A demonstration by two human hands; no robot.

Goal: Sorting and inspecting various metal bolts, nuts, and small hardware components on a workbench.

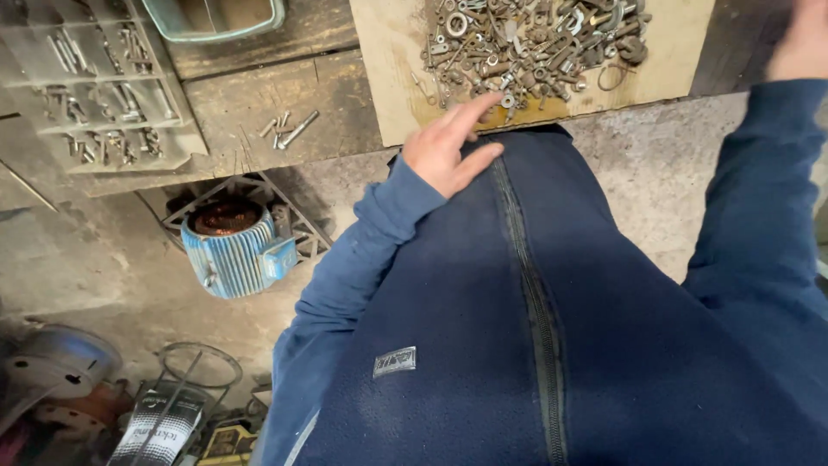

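Hardware pile [530, 47]: mixed bolts, nuts, washers, heaped unsorted on board [392, 78]. Left hand [448, 147]: open, empty, fingertips at pile's near edge. Right hand [802, 39]: right of pile, blurred, grip undeterminable. Loose bolts [289, 129]: left of pile, on surface [250, 95]. Sorting tray [95, 86]: further left, partly filled.

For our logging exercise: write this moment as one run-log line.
left hand: open, fingertips at hardware pile | right hand: raised, blurred, at frame edge | board: on bench | loose bolts: beside board
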